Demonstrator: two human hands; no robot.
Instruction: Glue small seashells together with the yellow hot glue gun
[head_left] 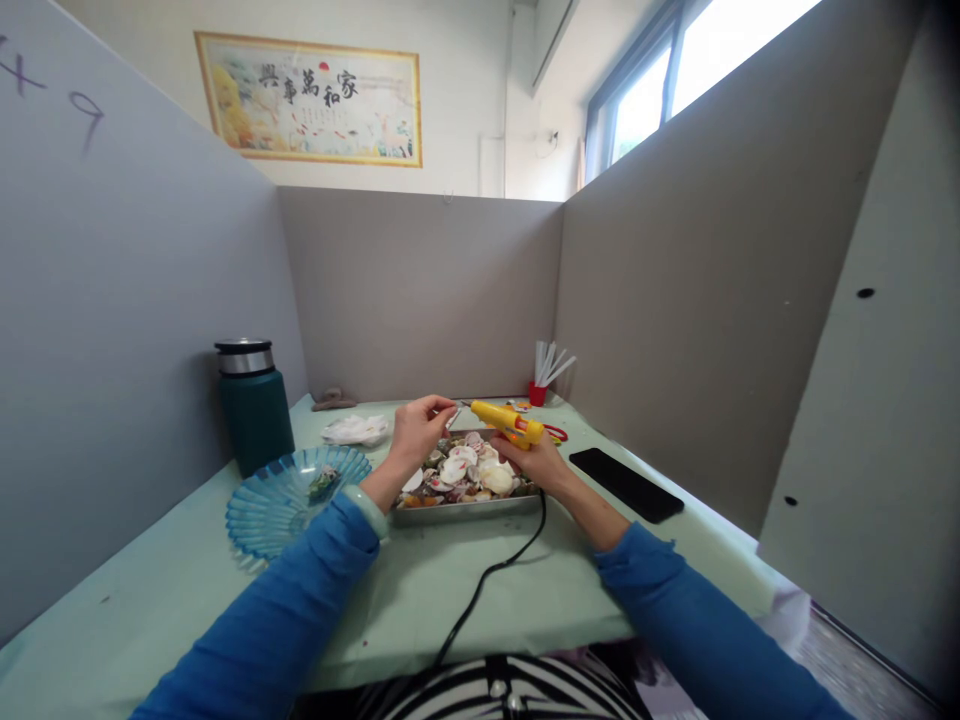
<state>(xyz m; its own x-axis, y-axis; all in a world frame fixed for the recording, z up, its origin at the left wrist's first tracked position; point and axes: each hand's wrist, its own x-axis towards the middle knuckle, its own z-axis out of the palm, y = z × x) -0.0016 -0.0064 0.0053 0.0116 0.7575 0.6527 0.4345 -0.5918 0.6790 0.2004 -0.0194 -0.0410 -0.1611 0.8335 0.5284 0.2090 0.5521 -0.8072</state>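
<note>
My right hand (529, 460) is wrapped round the handle of a yellow hot glue gun (506, 420), its nozzle turned left. A black cord (487, 572) runs from the gun toward the table's front edge. Just left of the nozzle, my left hand (421, 428) pinches a small, thin, whitish piece (454, 417), too small to name. Both hands are above a shallow metal tray (465, 513) heaped with seashells (459, 466). A gap shows between the nozzle tip and the pinched piece, though contact is hard to judge.
A scalloped blue glass plate (255, 510) holding a small greenish item (322, 485) sits left, before a dark green bottle (256, 415). A crumpled white bag (356, 430) lies behind. Rightward are a black phone (625, 484) and a red cup (538, 394) of white sticks. Grey partitions (420, 290) enclose the table.
</note>
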